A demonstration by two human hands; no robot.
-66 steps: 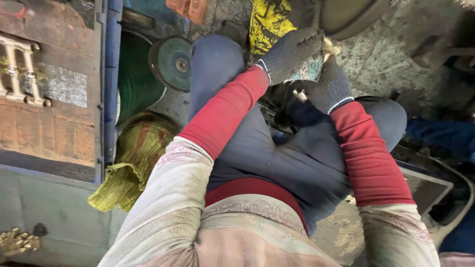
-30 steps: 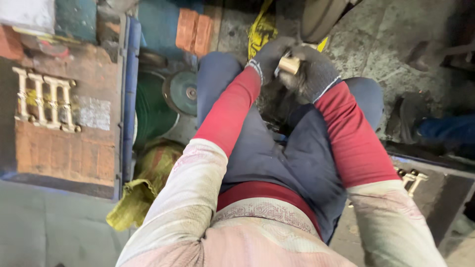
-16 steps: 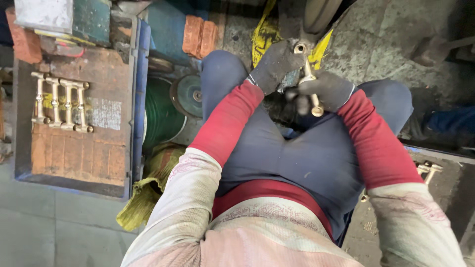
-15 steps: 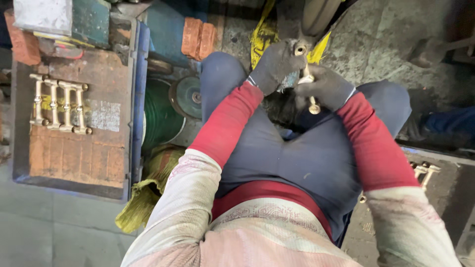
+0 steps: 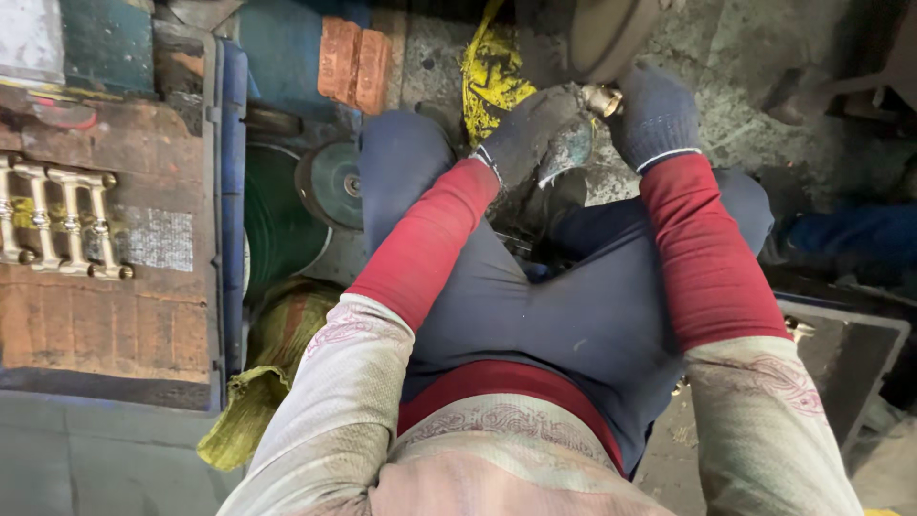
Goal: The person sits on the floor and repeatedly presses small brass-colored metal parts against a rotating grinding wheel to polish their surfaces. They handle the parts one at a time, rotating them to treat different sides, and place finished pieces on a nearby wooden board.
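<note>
Since half a second ago, both gloved hands have lifted forward and up, carrying the brass fitting [image 5: 602, 98] from above the lap to the edge of the round wheel [image 5: 611, 33] at the top of the view. The fitting, earlier seen at full length, now shows only as a small golden end between the gloves; the rest is covered. The left hand [image 5: 540, 139] is curled closed around the piece from the left, its fingers folded over it. The right hand [image 5: 654, 115] is clenched against it from the right, knuckles up; its fingertips are out of sight, so how they pinch cannot be told. The wheel is cut off by the top edge, and whether the brass touches it is hard to make out. A yellow cloth [image 5: 492, 72] lies just behind the left hand. Far left, a row of brass parts [image 5: 57, 220] rests on a worn wooden board [image 5: 105, 325], partly cropped by the frame
</note>
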